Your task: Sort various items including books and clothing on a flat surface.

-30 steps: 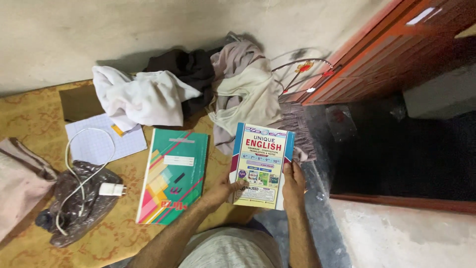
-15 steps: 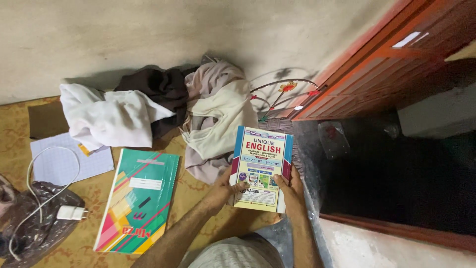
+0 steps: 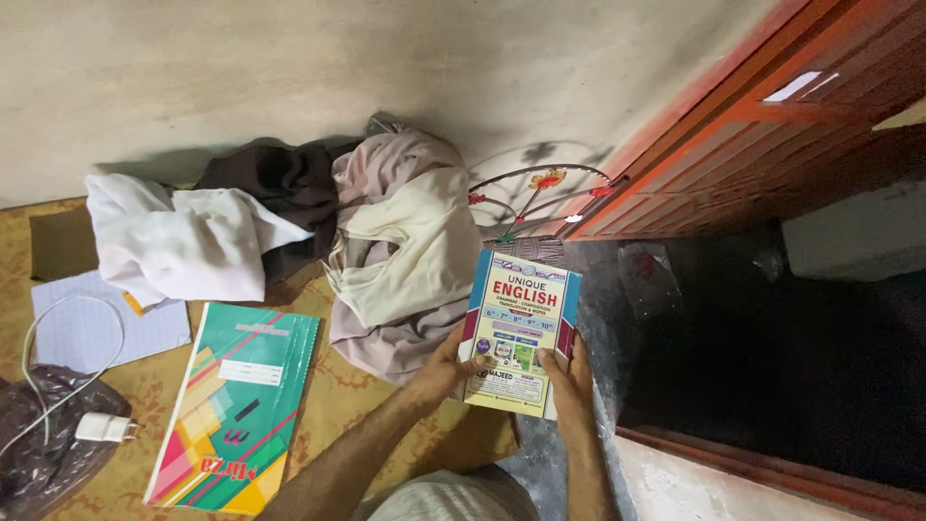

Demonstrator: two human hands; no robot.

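Observation:
I hold a thick paperback textbook (image 3: 521,323) with a pale yellow cover and a blue and red border, upright in front of me. My left hand (image 3: 446,369) grips its lower left edge with the thumb on the cover. My right hand (image 3: 569,376) grips its lower right corner. The book hangs above the edge of the yellow patterned bed sheet (image 3: 328,410), next to a heap of clothes (image 3: 405,241).
A green and multicoloured notebook (image 3: 236,405) lies on the sheet at left. Beyond it are a squared paper pad (image 3: 72,328), a white charger (image 3: 101,427) with cable on a dark plastic bag (image 3: 48,458), and white cloth (image 3: 174,241). A red-brown wooden door (image 3: 772,145) stands right, dark floor (image 3: 772,357) below.
The view has swung to the right, so the things on the sheet slid left in the frame. The book stays in both hands and sits a little lower and further right.

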